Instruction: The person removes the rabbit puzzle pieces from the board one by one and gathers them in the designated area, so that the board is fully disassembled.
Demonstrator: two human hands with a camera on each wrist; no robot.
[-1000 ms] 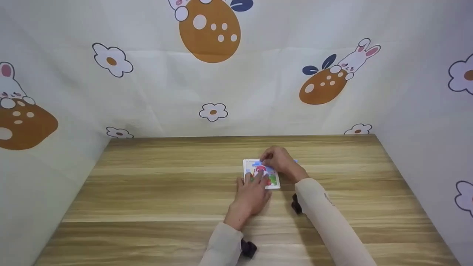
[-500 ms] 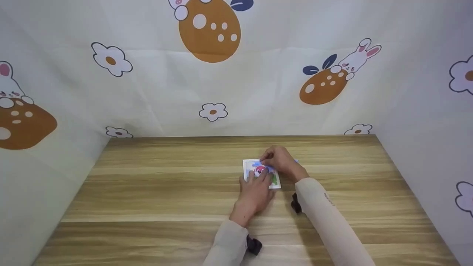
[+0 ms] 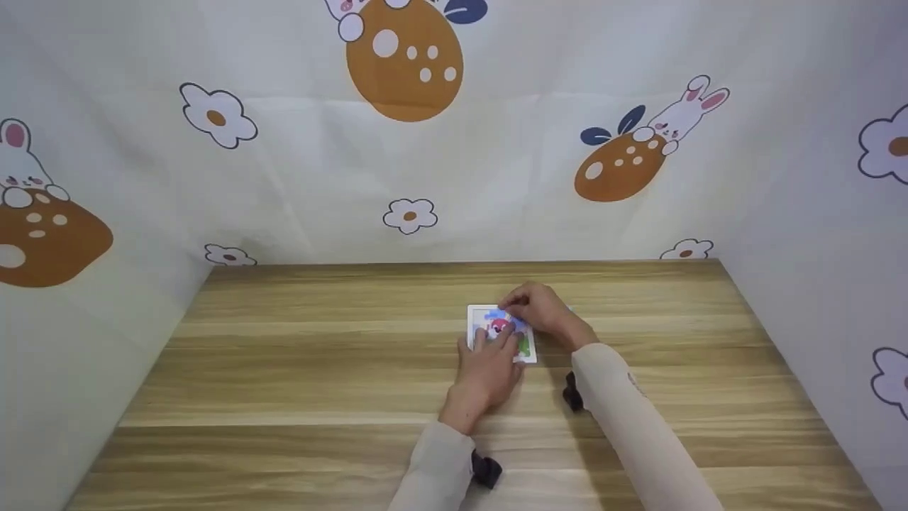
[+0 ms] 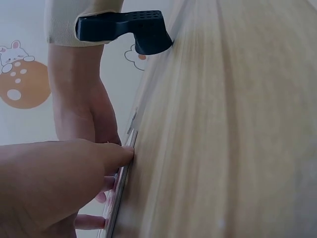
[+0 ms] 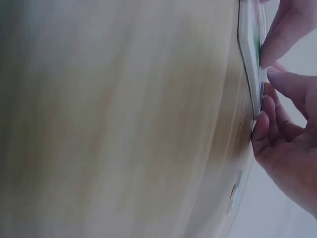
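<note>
A jigsaw puzzle (image 3: 528,353) in a white-edged tray lies flat on the wooden table, its cartoon picture showing a red-and-white figure, blue patches and green. My left hand (image 3: 489,369) rests over its near part with fingers spread and fairly straight; in the left wrist view the left thumb (image 4: 119,156) touches the tray's edge. At the far edge my right hand (image 3: 540,309) has curled fingers, thumb and index tips together over a blue part of the picture. The right wrist view has the right fingers (image 5: 261,130) bent around the tray's corner, hiding what is between them.
A small loose piece (image 5: 236,192) lies on the table (image 3: 305,369) beyond the right hand, mostly hidden behind the wrist in the head view. Patterned cloth walls (image 3: 319,170) border the table at the back and sides. Black wrist cameras (image 3: 486,470) hang under both sleeves.
My left hand has slid slightly right and toward me over the puzzle, uncovering more of the red figure. The right hand stays at the far edge, nearly still.
</note>
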